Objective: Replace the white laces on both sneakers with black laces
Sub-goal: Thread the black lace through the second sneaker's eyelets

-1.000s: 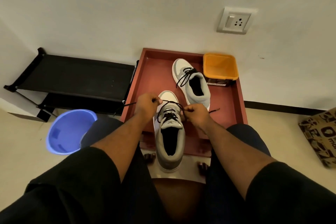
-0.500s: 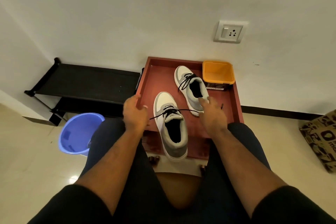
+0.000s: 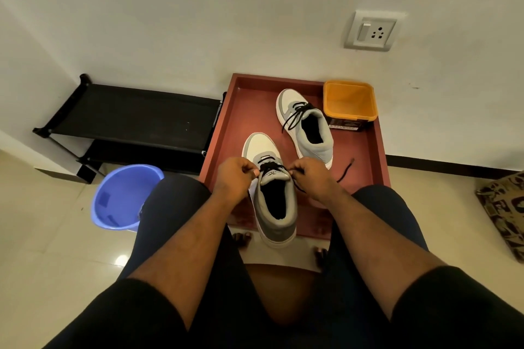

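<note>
Two grey-and-white sneakers lie on a red tray [image 3: 232,133]. The near sneaker [image 3: 273,201] points away from me, its heel over the tray's front edge, with a black lace [image 3: 269,167] through its upper eyelets. My left hand [image 3: 234,178] pinches the lace at the tongue's left side. My right hand [image 3: 313,178] pinches it at the right side, and one loose end [image 3: 344,171] trails onto the tray. The far sneaker [image 3: 307,127] carries a black lace, loosely threaded, and neither hand touches it.
An orange square tub [image 3: 350,100] stands in the tray's back right corner. A blue plastic basin [image 3: 123,197] sits on the floor to the left, before a low black shoe rack [image 3: 136,119]. A patterned cushion [image 3: 504,207] lies at far right. My knees flank the tray.
Half a second ago both hands were spread apart beside the near sneaker with the lace stretched across it. Both have come back to the tongue and pinch the lace close in.
</note>
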`<action>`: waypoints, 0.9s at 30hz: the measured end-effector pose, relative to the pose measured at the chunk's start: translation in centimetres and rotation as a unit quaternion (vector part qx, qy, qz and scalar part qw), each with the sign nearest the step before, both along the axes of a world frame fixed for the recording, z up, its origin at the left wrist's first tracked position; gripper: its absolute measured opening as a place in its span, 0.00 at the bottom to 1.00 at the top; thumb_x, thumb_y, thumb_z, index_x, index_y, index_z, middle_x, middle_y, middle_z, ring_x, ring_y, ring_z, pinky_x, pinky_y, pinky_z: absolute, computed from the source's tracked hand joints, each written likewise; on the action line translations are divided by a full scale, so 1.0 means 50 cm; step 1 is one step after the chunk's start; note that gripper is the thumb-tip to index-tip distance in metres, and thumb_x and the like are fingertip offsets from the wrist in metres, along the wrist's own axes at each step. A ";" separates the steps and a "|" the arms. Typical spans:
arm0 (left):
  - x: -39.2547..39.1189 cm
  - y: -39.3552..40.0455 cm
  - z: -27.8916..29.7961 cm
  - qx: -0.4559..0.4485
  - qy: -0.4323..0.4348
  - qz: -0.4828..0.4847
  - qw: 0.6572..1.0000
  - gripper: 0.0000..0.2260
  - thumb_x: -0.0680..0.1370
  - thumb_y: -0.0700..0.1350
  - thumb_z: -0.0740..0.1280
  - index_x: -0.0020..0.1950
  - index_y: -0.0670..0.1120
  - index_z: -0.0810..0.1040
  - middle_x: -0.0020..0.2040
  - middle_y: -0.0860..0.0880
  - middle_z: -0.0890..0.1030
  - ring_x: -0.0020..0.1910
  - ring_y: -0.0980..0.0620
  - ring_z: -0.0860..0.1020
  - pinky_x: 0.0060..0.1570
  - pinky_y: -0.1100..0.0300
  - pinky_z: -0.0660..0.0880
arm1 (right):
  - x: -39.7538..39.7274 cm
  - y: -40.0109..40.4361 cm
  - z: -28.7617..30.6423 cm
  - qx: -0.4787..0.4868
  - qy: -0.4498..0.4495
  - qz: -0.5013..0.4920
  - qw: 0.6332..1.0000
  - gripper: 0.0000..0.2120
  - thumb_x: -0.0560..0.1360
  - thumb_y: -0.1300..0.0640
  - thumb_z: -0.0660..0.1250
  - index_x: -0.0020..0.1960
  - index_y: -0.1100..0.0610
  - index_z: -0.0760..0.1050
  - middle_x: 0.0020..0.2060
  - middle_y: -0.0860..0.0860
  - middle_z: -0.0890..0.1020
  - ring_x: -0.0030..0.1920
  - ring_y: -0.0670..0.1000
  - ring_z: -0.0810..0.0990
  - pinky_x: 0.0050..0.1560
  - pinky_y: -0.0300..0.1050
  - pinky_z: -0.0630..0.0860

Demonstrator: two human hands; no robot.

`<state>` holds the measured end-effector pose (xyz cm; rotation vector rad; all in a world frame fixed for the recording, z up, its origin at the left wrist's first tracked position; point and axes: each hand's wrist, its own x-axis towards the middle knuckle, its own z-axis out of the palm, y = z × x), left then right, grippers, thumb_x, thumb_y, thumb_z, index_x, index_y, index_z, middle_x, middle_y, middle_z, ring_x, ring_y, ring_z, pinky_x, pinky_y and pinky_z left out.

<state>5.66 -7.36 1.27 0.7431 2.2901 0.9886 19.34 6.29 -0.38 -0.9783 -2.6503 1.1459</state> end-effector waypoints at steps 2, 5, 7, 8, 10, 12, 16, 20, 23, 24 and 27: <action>-0.006 -0.002 0.002 -0.017 0.029 -0.009 0.999 0.05 0.78 0.38 0.67 0.47 0.42 0.83 0.41 0.50 0.81 0.38 0.58 0.76 0.37 0.70 0.69 | 0.001 -0.001 -0.006 0.047 -0.019 0.009 0.999 0.07 0.76 0.64 0.61 0.46 0.61 0.79 0.42 0.56 0.79 0.43 0.54 0.77 0.43 0.44 0.70; -0.015 -0.007 0.011 -0.066 0.082 -0.036 0.994 0.07 0.79 0.38 0.65 0.46 0.44 0.82 0.39 0.50 0.79 0.37 0.53 0.75 0.33 0.64 0.68 | 0.015 -0.003 0.006 0.081 -0.050 -0.016 0.995 0.06 0.77 0.64 0.56 0.49 0.58 0.70 0.41 0.53 0.76 0.42 0.57 0.75 0.39 0.49 0.69; -0.020 -0.009 0.014 -0.085 0.118 -0.053 0.988 0.07 0.79 0.37 0.64 0.47 0.44 0.82 0.40 0.49 0.79 0.39 0.51 0.76 0.35 0.61 0.68 | 0.022 -0.002 0.015 0.127 -0.075 -0.030 0.989 0.08 0.77 0.67 0.54 0.53 0.59 0.68 0.42 0.52 0.75 0.43 0.57 0.75 0.39 0.49 0.67; -0.020 -0.011 0.014 -0.087 0.141 -0.062 0.984 0.08 0.79 0.37 0.64 0.47 0.44 0.82 0.40 0.49 0.79 0.40 0.52 0.75 0.37 0.61 0.68 | 0.024 -0.002 0.019 0.149 -0.081 -0.034 0.985 0.09 0.77 0.67 0.54 0.53 0.59 0.68 0.43 0.53 0.76 0.45 0.58 0.76 0.40 0.48 0.67; -0.017 -0.014 0.018 -0.094 0.194 -0.075 0.974 0.09 0.80 0.39 0.62 0.47 0.46 0.82 0.39 0.51 0.78 0.41 0.51 0.74 0.40 0.59 0.67 | 0.027 -0.003 0.024 0.172 -0.084 -0.031 0.981 0.11 0.76 0.69 0.54 0.55 0.59 0.69 0.50 0.56 0.78 0.49 0.59 0.76 0.41 0.48 0.66; -0.014 -0.019 0.021 -0.120 0.232 -0.089 0.961 0.09 0.81 0.43 0.60 0.46 0.48 0.79 0.42 0.51 0.77 0.46 0.51 0.72 0.45 0.56 0.64 | 0.030 -0.001 0.024 0.172 -0.092 -0.020 0.981 0.15 0.77 0.69 0.54 0.59 0.61 0.72 0.55 0.57 0.79 0.54 0.59 0.77 0.46 0.50 0.70; -0.022 -0.024 0.024 -0.153 0.196 -0.092 0.964 0.11 0.82 0.52 0.59 0.41 0.53 0.72 0.45 0.51 0.73 0.49 0.48 0.71 0.51 0.50 0.65 | 0.034 0.007 0.029 0.173 -0.095 -0.016 0.980 0.12 0.76 0.68 0.56 0.52 0.63 0.77 0.49 0.59 0.80 0.50 0.60 0.78 0.43 0.47 0.70; -0.026 -0.034 0.040 0.019 -0.085 -0.026 0.996 0.17 0.81 0.56 0.61 0.40 0.46 0.77 0.40 0.49 0.77 0.45 0.48 0.76 0.46 0.55 0.70 | 0.043 0.011 0.029 0.193 -0.084 -0.012 0.977 0.11 0.77 0.62 0.58 0.52 0.61 0.78 0.49 0.57 0.76 0.51 0.57 0.74 0.49 0.51 0.73; -0.030 -0.040 0.064 0.140 -0.254 0.030 0.957 0.14 0.80 0.54 0.63 0.41 0.46 0.78 0.44 0.49 0.80 0.48 0.51 0.77 0.54 0.56 0.69 | 0.041 0.005 0.036 0.080 -0.010 -0.077 0.994 0.09 0.76 0.61 0.60 0.40 0.59 0.76 0.39 0.53 0.74 0.40 0.51 0.73 0.42 0.46 0.70; -0.032 -0.040 0.069 0.184 -0.287 0.040 0.939 0.13 0.80 0.52 0.63 0.41 0.45 0.77 0.45 0.48 0.82 0.47 0.52 0.78 0.53 0.57 0.70 | 0.041 0.001 0.045 -0.015 0.028 -0.114 0.993 0.11 0.76 0.60 0.61 0.35 0.57 0.73 0.35 0.52 0.73 0.36 0.49 0.70 0.38 0.45 0.66; -0.032 -0.038 0.074 0.272 -0.342 0.052 0.898 0.10 0.81 0.47 0.62 0.44 0.45 0.78 0.57 0.44 0.83 0.52 0.49 0.79 0.57 0.53 0.73 | 0.036 -0.008 0.075 -0.272 0.147 -0.196 0.931 0.15 0.76 0.56 0.65 0.31 0.52 0.69 0.41 0.60 0.83 0.41 0.50 0.72 0.42 0.46 0.69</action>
